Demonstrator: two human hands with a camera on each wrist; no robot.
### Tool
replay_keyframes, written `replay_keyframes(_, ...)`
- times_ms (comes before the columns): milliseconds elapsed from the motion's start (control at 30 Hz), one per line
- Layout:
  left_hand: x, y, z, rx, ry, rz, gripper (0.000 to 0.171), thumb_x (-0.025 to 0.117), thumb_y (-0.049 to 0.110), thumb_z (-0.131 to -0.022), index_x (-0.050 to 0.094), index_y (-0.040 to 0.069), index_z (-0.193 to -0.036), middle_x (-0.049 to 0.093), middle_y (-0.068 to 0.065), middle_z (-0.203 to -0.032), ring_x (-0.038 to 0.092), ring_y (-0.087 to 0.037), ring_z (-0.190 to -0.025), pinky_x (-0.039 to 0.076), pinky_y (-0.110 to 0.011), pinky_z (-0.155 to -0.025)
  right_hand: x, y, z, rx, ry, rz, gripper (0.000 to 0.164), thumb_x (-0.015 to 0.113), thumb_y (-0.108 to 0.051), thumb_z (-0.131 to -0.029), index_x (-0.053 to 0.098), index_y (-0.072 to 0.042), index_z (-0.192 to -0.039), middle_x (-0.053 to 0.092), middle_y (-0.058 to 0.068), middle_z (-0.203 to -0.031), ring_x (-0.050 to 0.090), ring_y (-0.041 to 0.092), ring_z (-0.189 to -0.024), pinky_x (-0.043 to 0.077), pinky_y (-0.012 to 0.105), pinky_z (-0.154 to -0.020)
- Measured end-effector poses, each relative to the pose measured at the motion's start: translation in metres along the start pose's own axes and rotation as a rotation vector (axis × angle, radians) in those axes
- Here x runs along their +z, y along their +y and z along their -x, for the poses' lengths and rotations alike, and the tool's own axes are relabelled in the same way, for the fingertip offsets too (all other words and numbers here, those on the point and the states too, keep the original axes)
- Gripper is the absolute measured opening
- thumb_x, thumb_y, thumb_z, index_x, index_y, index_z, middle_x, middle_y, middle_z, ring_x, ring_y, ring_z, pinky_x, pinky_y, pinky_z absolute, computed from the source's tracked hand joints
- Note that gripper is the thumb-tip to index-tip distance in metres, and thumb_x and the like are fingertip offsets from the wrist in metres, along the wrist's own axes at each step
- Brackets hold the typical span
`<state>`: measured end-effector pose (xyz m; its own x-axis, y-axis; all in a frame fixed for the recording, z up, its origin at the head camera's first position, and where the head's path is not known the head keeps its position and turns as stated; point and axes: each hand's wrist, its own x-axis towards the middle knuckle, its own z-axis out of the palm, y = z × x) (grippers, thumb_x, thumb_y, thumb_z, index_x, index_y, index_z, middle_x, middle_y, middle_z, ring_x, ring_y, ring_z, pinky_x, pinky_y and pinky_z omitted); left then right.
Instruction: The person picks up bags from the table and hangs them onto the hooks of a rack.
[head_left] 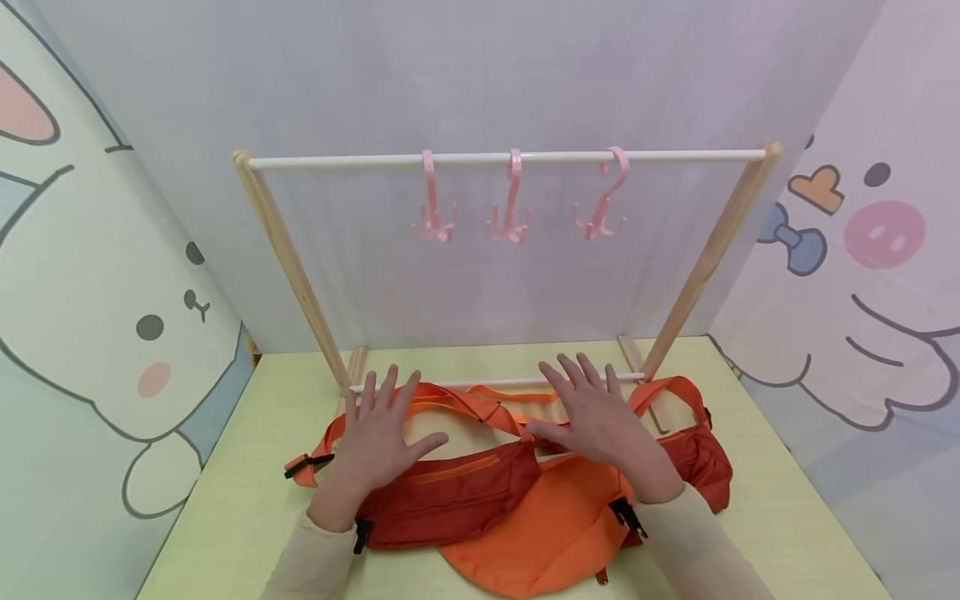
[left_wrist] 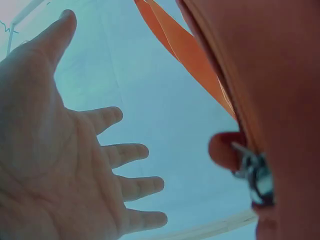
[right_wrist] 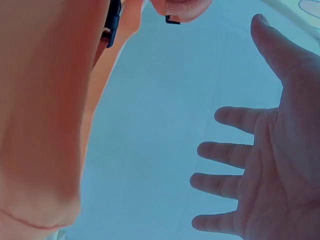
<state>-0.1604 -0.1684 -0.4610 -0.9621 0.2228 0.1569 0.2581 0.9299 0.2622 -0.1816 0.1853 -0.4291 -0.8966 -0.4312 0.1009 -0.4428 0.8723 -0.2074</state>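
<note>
In the head view my left hand [head_left: 378, 442] is spread flat, palm down, above a dark red waist bag [head_left: 457, 500] with an orange zip. My right hand [head_left: 596, 417], fingers also spread, hovers over an orange bag [head_left: 551, 521] and the straps behind it. Another dark red bag [head_left: 697, 458] lies to the right, partly behind the right forearm. Orange straps [head_left: 450, 396] loop behind the bags. Both wrist views show bare palms with nothing in them: the left palm [left_wrist: 65, 160] and the right palm [right_wrist: 287, 155], each beside bag fabric.
Behind the bags stands a wooden rack with a white rail [head_left: 337, 162]. Three pink multi-prong hooks hang from it: a left hook [head_left: 432, 200], a middle hook [head_left: 512, 200] and a right hook [head_left: 606, 196]. Its lower bar [head_left: 622, 377] runs just above the pale table [head_left: 225, 500]. Cartoon-printed walls flank the table.
</note>
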Motion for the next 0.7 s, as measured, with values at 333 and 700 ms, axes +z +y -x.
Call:
replay_keyframes(333,-0.009,-0.009,-0.008,0.014,-0.034,0.015,0.101,0.066,0.075,-0.091,0.034,0.016,-0.168,0.030,-0.024,-0.169,0.025,-0.054,-0.153,0.019,-0.077,-0.117,0.000,-0.024,-0.024,-0.092,-0.031,0.004,0.091,0.064,-0.069,-0.097,0.040,-0.014,-0.165,0.044,0.017,-0.162,0.040,0.042,-0.149,0.034,0.065,-0.117)
replay_keyframes(700,-0.014,-0.024,-0.026,0.018,-0.086,0.000,0.093,0.063,0.068,-0.097,0.038,0.008,-0.164,0.042,-0.027,-0.161,0.037,-0.049,-0.149,0.028,-0.074,-0.115,0.007,-0.053,-0.063,-0.151,-0.128,0.072,0.084,0.061,-0.069,-0.099,0.049,-0.011,-0.159,0.060,0.012,-0.147,0.060,0.034,-0.130,0.047,0.055,-0.109)
